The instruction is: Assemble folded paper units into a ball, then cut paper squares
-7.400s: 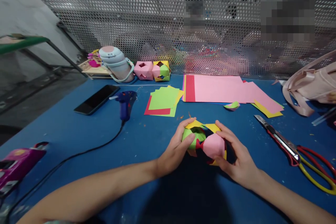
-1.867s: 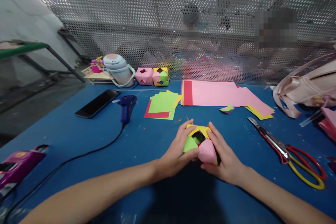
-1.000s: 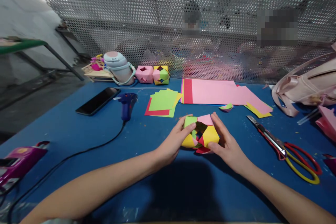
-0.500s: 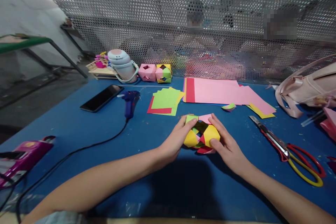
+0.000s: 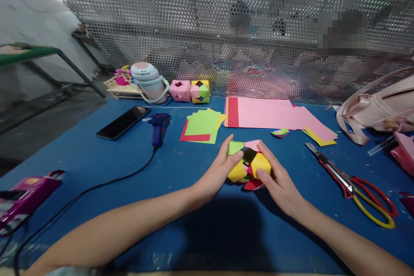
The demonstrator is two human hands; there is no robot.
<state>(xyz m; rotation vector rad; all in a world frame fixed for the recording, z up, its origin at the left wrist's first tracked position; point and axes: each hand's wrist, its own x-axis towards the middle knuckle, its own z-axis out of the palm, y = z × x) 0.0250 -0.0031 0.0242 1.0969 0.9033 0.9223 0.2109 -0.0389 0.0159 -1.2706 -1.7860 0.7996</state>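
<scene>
Paper ball (image 5: 260, 162) in yellow, green, pink and red sits at the centre of the frame, slightly below the middle, between two hands. The left hand (image 5: 218, 174) is half curled around its left side, thumb pressed along the front edge. The right hand (image 5: 280, 183) is partly closed on the right side, thumb against a yellow panel and a fingertip at the pink one on top. Its underside is shaded, so whether it touches the blue table (image 5: 190, 164) is hard to tell. Coloured paper squares (image 5: 202, 123) lie at upper centre, a blue glue gun (image 5: 158, 130) left of them. At right, a box cutter (image 5: 331, 169) lies against scissors (image 5: 377, 207).
</scene>
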